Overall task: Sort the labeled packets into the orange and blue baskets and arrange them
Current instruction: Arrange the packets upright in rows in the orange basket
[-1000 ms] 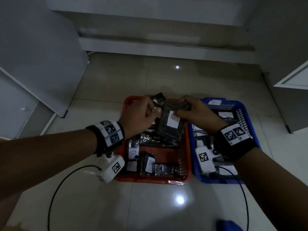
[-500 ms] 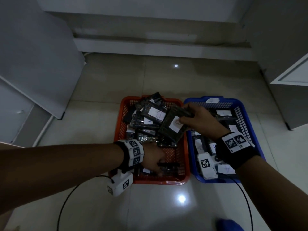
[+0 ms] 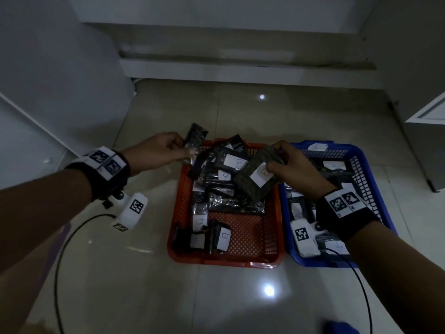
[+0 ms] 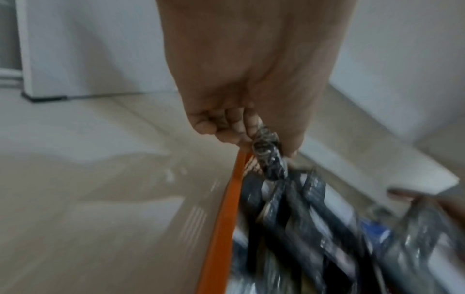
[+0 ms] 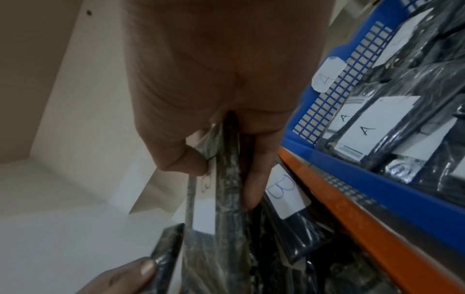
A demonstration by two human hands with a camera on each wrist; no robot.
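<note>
An orange basket (image 3: 269, 237) and a blue basket (image 3: 368, 165) stand side by side on the floor. Both hold dark packets with white labels, B in the orange one, A in the blue one. My left hand (image 3: 166, 150) pinches a dark packet (image 3: 196, 138) above the orange basket's far left corner; the same packet (image 4: 269, 157) shows between finger and thumb in the left wrist view. My right hand (image 3: 286, 162) grips a packet labelled B (image 3: 257, 177) over the orange basket's right side, and it is seen edge-on (image 5: 226, 179) in the right wrist view.
Glossy tiled floor (image 3: 144, 273) lies around the baskets. A white cabinet (image 3: 60, 80) stands at left, another (image 3: 428, 112) at right, and a low step (image 3: 240, 68) runs behind. Black cables (image 3: 57, 256) trail from both wrists. A heap of B packets (image 3: 224, 169) fills the orange basket's far half.
My left hand dropped to the orange basket's near edge, then rose to its far left corner holding a dark packet. My right hand has kept its B packet nearly in place.
</note>
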